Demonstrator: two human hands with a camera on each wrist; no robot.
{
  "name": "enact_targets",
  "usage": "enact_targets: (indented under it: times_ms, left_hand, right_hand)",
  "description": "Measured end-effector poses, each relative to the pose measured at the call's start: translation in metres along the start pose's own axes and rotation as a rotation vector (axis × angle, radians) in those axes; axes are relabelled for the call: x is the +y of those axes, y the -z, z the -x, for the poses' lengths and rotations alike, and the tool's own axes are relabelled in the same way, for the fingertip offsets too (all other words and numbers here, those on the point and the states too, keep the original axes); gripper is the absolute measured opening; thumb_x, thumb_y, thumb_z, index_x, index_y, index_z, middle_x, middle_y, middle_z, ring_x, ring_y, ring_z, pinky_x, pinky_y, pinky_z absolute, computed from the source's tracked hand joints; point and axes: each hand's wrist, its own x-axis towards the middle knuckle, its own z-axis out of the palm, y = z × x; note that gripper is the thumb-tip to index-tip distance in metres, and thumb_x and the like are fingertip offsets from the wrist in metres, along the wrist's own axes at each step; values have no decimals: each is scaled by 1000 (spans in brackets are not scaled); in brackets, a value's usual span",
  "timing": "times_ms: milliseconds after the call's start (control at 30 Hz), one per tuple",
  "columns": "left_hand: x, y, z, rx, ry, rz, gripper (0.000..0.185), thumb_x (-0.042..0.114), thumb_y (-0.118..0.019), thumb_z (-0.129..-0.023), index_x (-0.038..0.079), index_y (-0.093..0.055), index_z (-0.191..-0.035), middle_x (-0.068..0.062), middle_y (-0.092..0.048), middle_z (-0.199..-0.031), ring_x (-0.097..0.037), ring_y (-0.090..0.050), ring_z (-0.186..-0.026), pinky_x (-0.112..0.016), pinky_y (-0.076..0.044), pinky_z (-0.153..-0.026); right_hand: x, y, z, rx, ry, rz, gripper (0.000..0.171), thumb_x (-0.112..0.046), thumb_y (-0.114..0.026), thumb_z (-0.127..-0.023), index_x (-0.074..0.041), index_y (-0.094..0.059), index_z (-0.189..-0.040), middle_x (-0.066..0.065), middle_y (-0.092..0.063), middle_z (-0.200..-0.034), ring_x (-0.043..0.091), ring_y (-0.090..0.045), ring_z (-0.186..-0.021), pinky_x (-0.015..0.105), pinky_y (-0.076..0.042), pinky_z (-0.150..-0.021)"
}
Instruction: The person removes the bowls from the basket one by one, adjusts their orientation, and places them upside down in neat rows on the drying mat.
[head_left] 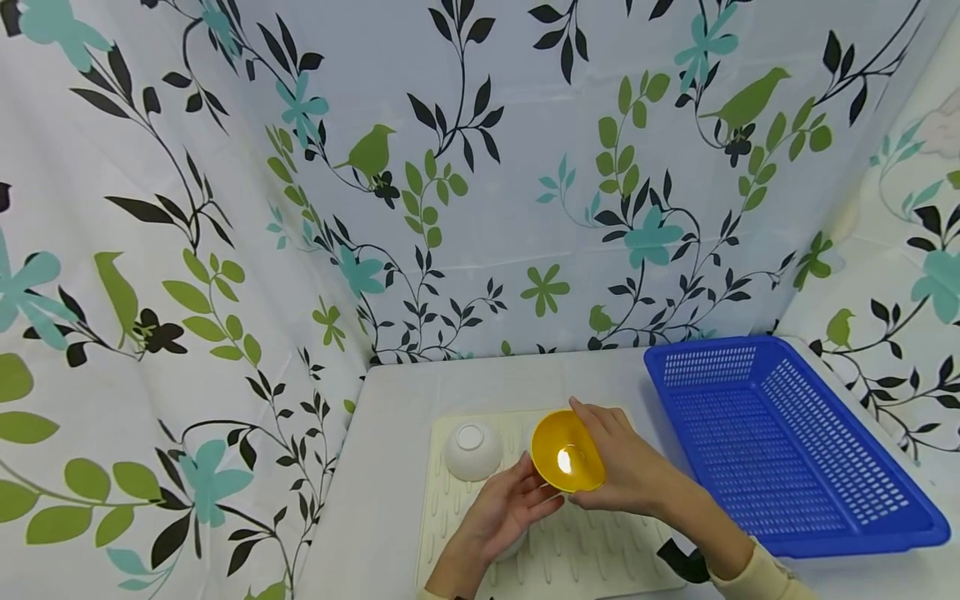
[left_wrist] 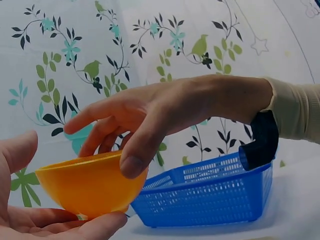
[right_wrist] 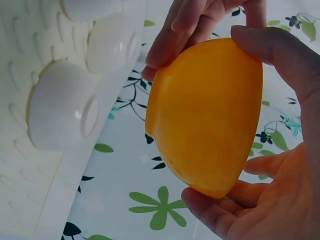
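A yellow bowl [head_left: 562,454] is held above the cream ribbed mat [head_left: 600,542], its opening turned up. My right hand [head_left: 633,462] grips its rim, with the thumb on one side and the fingers on the other in the right wrist view. Under the bowl, the extended fingers of my left hand [head_left: 502,510] touch its base; the left thumb stands apart from it. On the mat, a white bowl [head_left: 472,451] lies upside down to the left. The right wrist view shows more upturned white bowls, including one bowl [right_wrist: 64,106] close to the camera.
To the right stands a blue plastic basket [head_left: 787,533] with slotted sides. A white cloth [head_left: 375,467] covers the table. Patterned curtains [head_left: 510,208] with leaves and birds enclose the back and sides. A black strap [head_left: 684,561] sits at my right wrist.
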Motion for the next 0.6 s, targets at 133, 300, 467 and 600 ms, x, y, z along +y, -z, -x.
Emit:
enact_targets:
  times_ms: [133, 300, 467, 600]
  left_hand:
    - [-4, 2, -1, 11, -10, 31, 51, 30, -47, -107, -3, -46, -146, -11, -65, -132, -19, -67, -117, -35, -55, -104]
    - [-7, 3, -1, 17, -30, 39, 47, 19, -48, -107, -7, -43, -147, -15, -60, -138, -19, -66, -118, -35, -53, -107]
    - [-7, 2, -3, 85, -40, 32, 48, 16, -53, -105, -11, -44, -144, -16, -63, -135, -19, -68, -116, -34, -55, -104]
    - [-7, 2, -5, 133, -75, -51, 53, 14, -60, -101, -12, -42, -144, -18, -63, -135, -17, -69, -113, -31, -57, -101]
  right_hand:
    - [-1, 0, 1, -4, 7, 4, 119, -44, -90, -62, -16, -25, -159, 9, -48, -147, 26, -49, -128, 50, -60, -97]
    - [-2, -2, 3, 17, 36, 32, 120, -45, -90, -62, -15, -26, -159, 8, -48, -147, 25, -49, -129, 47, -59, -99]
    - [-1, -5, 4, 35, 63, 40, 122, -46, -91, -60, -14, -26, -158, 9, -46, -148, 24, -49, -129, 45, -59, -100]
    - [-1, -5, 5, 30, 53, 21, 123, -50, -92, -61, -15, -25, -159, 10, -43, -152, 27, -49, -132, 47, -58, -101]
